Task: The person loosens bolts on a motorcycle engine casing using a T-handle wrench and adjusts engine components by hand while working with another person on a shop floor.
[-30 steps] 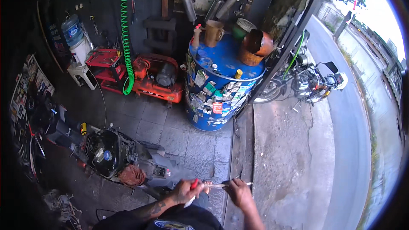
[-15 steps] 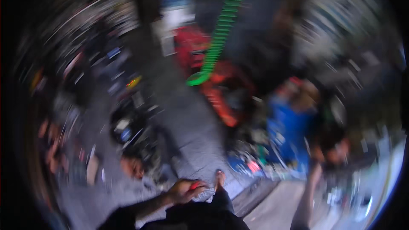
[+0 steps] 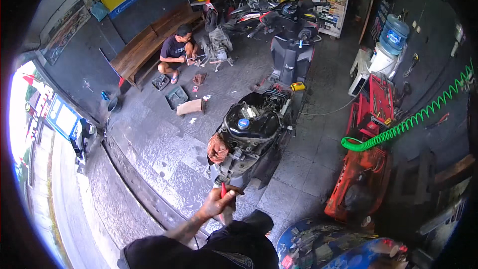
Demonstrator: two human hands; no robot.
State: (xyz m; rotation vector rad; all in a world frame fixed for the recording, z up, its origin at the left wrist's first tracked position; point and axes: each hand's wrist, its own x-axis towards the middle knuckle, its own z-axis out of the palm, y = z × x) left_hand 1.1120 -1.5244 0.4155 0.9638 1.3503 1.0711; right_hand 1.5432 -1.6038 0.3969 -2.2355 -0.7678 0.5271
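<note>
My left hand [image 3: 218, 203] is closed round a slim red object [image 3: 223, 190]; its kind is not clear, since the fingers cover much of it. Just beyond the hand stands a partly stripped motorcycle [image 3: 239, 157], with a black fuel tank [image 3: 261, 114] and a blue cap [image 3: 243, 123] on top. A crumpled orange-brown rag [image 3: 217, 148] lies at its left side. My right hand does not show.
A co-worker [image 3: 178, 52] squats by an engine part near a wooden bench [image 3: 149, 45]. Trays [image 3: 176, 97] lie on the floor. At right are a red tool cabinet [image 3: 381, 99], a coiled green air hose [image 3: 398, 130], an orange-red machine [image 3: 356, 184] and a blue drum [image 3: 318, 241].
The view has swung left from the tool area to the motorcycle and far shop floor. My left hand still holds the red object. My right arm, reaching past the blue drum before, has left view.
</note>
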